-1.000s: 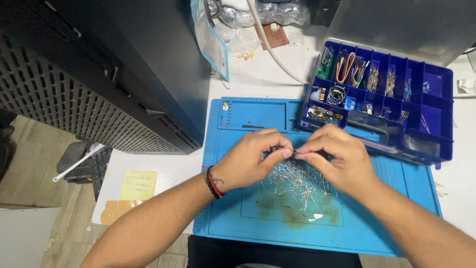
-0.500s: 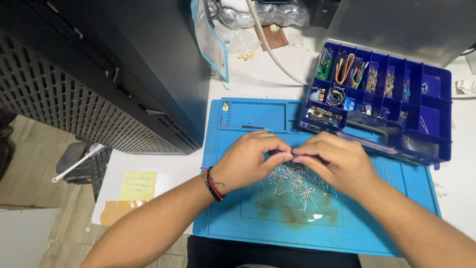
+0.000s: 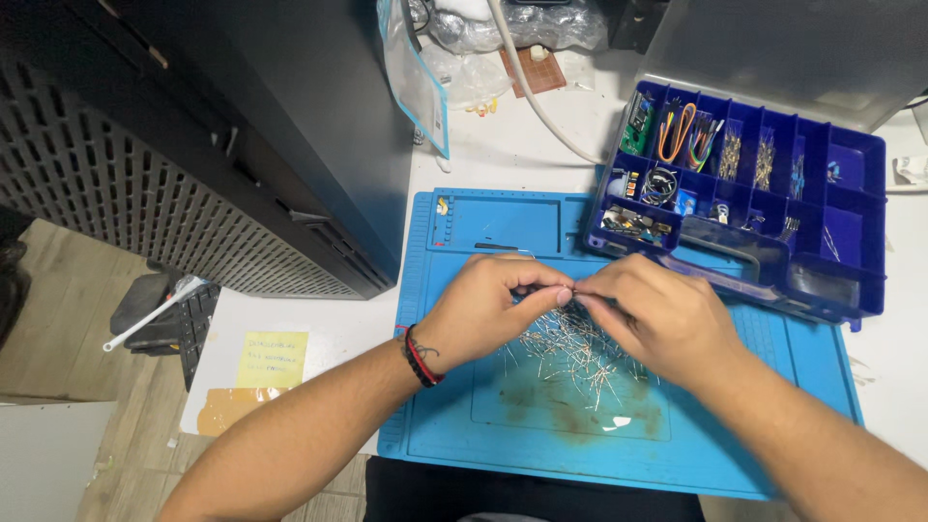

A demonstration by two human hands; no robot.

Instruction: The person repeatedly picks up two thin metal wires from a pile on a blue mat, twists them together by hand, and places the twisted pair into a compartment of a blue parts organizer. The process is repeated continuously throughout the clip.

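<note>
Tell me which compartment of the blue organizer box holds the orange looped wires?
The tall compartment in the back row of the blue organizer box, second from its left end, holds the orange looped wires; its neighbours hold a green board and mixed coloured wires.

electronics workbench: blue solder mat (image 3: 454, 425), compartmented parts organizer (image 3: 855, 198).

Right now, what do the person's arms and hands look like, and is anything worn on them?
Both forearms are bare, with no sleeves in view and no gloves. The left hand has a black and red cord bracelet round the wrist, with a small dark marking on the wrist beside it. The right hand and its wrist carry nothing: no ring, watch or band shows.
</note>
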